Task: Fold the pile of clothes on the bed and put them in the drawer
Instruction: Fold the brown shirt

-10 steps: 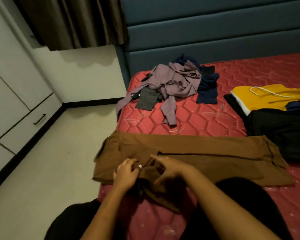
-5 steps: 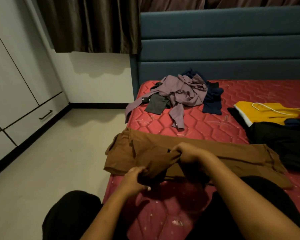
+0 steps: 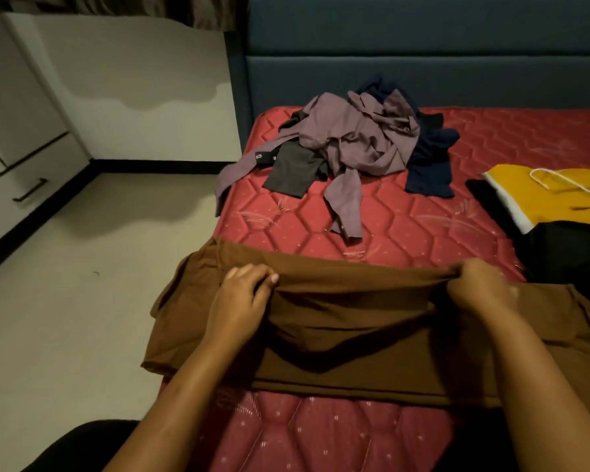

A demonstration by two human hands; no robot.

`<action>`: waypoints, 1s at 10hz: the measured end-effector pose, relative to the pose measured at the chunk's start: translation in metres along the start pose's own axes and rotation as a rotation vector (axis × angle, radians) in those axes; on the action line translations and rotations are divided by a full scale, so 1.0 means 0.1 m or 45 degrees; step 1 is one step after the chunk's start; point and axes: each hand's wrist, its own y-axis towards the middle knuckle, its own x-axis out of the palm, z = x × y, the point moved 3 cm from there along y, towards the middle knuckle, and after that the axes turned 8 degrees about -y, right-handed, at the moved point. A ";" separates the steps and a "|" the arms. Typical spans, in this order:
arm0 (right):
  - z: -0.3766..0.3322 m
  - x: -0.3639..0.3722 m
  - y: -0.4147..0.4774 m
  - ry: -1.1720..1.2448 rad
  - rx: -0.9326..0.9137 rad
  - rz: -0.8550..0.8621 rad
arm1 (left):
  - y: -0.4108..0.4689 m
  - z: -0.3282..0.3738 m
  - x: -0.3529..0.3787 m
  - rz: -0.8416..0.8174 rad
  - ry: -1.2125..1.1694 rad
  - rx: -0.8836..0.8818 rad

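Observation:
A brown garment (image 3: 338, 332) lies across the near part of the red mattress (image 3: 406, 229). My left hand (image 3: 242, 298) pinches a raised fold of it on the left. My right hand (image 3: 477, 284) grips the same fold on the right, and the cloth is stretched taut between them. A pile of unfolded clothes (image 3: 358, 137), mauve, grey and navy, lies further back near the headboard. The white drawer (image 3: 17, 185) with a black handle is low in the cabinet at the left.
A yellow garment (image 3: 559, 195) with a white cord lies at the right edge, on black clothing (image 3: 566, 253). The blue padded headboard (image 3: 423, 63) closes the far side. Pale floor (image 3: 82, 284) runs between bed and cabinet.
Both hands have moved apart, spreading the bunched brown fold wide and lifting it over the rest of the garment. The camera has tilted down and closer.

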 end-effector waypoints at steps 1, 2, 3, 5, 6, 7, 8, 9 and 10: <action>0.23 -0.11 0.10 -0.018 0.101 0.057 | 0.15 -0.02 0.09 0.056 0.041 0.055; 0.60 -0.24 0.19 0.049 0.276 0.150 | 0.10 -0.08 0.31 0.085 0.321 0.197; 0.71 -0.11 0.19 0.083 0.368 0.034 | -0.06 -0.08 0.50 0.019 0.489 0.232; 0.72 0.18 0.29 0.162 0.380 -0.155 | -0.28 0.03 0.75 -0.285 0.576 0.183; 0.79 0.26 0.29 0.207 0.465 -0.249 | -0.42 0.10 0.81 -0.387 0.685 0.183; 0.88 0.39 0.37 0.293 0.522 -0.270 | -0.46 0.27 0.87 -0.365 0.676 0.187; 1.56 1.26 1.30 0.262 0.501 -0.171 | -0.44 0.63 1.07 -0.300 0.636 0.224; 1.61 1.54 1.68 0.365 0.507 -0.151 | -0.37 0.78 1.19 -0.236 0.625 0.176; 1.50 1.05 1.21 0.432 0.581 -0.162 | -0.24 0.87 1.28 -0.194 0.647 0.126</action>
